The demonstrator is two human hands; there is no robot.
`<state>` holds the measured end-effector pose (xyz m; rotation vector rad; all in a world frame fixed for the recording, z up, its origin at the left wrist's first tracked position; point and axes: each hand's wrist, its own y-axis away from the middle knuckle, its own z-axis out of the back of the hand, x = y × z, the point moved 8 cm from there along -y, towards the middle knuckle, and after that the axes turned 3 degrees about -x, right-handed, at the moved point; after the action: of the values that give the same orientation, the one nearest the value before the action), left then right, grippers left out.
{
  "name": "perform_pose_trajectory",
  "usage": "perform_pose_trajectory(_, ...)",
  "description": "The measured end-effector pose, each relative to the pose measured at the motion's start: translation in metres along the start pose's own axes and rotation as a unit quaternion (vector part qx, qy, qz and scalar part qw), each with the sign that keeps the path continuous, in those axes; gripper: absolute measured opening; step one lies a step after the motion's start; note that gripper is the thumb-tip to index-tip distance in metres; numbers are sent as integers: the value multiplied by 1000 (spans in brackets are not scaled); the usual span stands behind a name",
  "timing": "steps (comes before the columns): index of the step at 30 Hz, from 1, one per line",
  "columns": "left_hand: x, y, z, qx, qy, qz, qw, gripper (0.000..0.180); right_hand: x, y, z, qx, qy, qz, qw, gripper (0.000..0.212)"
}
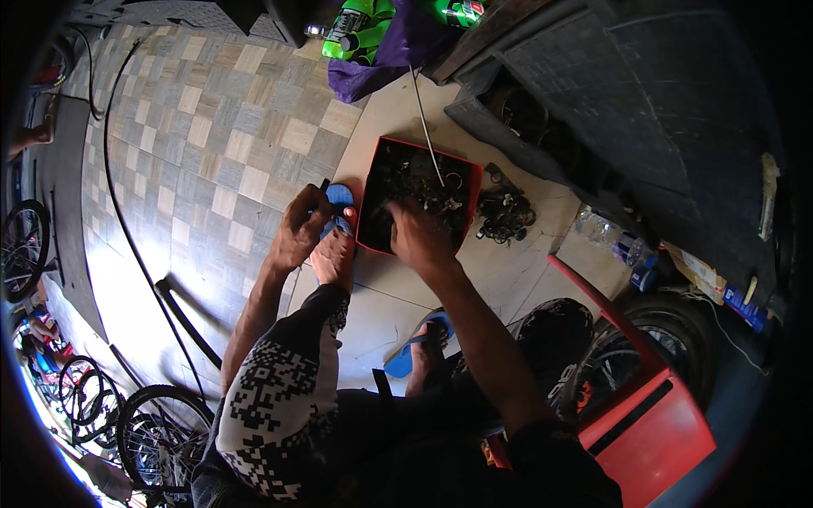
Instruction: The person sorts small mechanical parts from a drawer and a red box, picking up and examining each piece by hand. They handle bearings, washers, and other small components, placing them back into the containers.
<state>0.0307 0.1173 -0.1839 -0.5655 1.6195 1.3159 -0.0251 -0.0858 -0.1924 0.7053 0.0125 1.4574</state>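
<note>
A red square box (367,229) stands on the floor in front of me, filled with a dark jumble of small parts. My right hand (421,237) reaches over its near wall into the box. Its fingers are blurred and partly lost against the dark contents. To the left of the box, above my sandalled foot, my left hand (302,223) is closed, with a small black strip-like piece (324,184) sticking up from its fingertips. A thin pale rod (428,127) leans out of the box at its far side. More dark metal parts (506,207) lie heaped against the box's right side.
A purple bag (360,82) with green bottles (351,21) lies beyond the box. A dark cabinet (644,110) lines the right, with clear plastic bottles (603,233) by its foot. A red plastic chair (652,432) is near right; bicycle wheels (161,440) stand at left.
</note>
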Motion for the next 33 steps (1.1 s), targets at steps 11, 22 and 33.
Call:
perform_pose_trajectory(11,8,4,4,-11,-32,27,999,21,-11,-50,-5,-12,20,60,998,66)
perform_pose_trajectory(22,4,-1,5,-6,-40,3,999,19,5,33,-11,91,4,62,994,44)
perform_pose_trajectory(33,0,1,0,0,-33,-3,999,17,23,-20,7,-69,60,99,991,37)
